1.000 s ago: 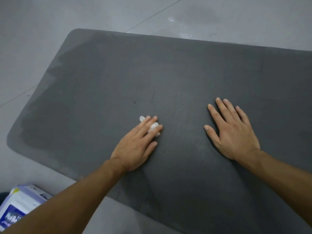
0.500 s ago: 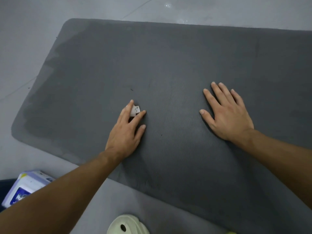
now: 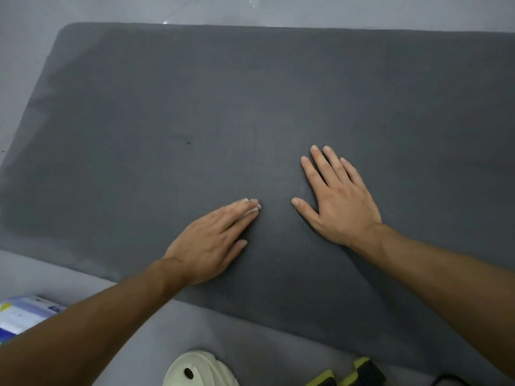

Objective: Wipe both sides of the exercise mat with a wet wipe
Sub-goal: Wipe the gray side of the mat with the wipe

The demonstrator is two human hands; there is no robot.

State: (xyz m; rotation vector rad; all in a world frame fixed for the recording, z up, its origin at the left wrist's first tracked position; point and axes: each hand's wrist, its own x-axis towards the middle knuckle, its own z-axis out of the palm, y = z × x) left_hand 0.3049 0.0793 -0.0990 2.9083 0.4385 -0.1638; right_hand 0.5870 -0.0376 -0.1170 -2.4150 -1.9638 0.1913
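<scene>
Head view: wipes pack (image 3: pixel 25 316) near mat (image 3: pixel 250 107)

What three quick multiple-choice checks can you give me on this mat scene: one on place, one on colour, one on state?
1. Where is the wet wipe? A on the floor; B under the fingertips of the left hand; C off to the far left.
2. What colour is the exercise mat? A blue; B green; C dark grey.
3. How is the right hand? A flat with fingers spread; B clenched in a fist; C lifted clear.

Key: B, a bit of white peeks out at those fingertips; C, the surface is dark grey throughout; A, palm and straight fingers lie on the mat.
</scene>
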